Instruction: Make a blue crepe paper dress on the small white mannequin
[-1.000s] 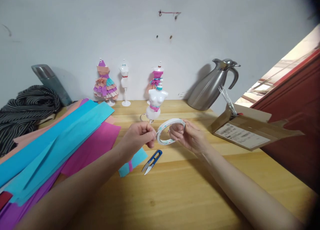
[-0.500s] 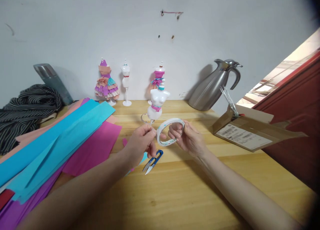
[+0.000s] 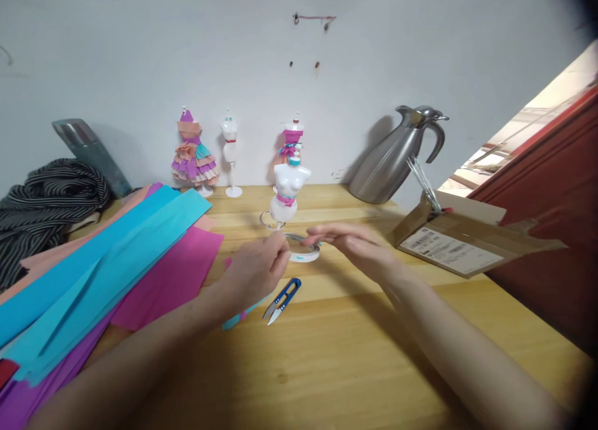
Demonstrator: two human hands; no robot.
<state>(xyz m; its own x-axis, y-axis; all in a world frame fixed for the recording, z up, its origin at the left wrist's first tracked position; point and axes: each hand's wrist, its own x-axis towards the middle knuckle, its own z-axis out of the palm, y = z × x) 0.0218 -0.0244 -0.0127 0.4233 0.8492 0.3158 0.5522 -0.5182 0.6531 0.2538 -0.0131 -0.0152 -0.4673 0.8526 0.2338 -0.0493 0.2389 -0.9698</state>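
A roll of white tape lies flat on the table, just in front of a small white dress-form mannequin with a teal neck band and a pink waist strip. My right hand is over the roll's right side with its fingers stretched out; whether they touch it I cannot tell. Close to the roll's left edge, my left hand has its fingers pressed together, and what is between them is hidden. Blue-handled thread snips lie nearer to me, beside small teal and pink paper strips.
Long sheets of coloured crepe paper cover the left side. Along the wall stand a mannequin in a ruffled dress, a mostly bare one and a pink-topped one. A steel jug and cardboard box stand right.
My right hand has put the tape roll down on the table and let go, its fingers now straightened. My left hand stays closed near the mannequin's base. The view has shifted slightly.
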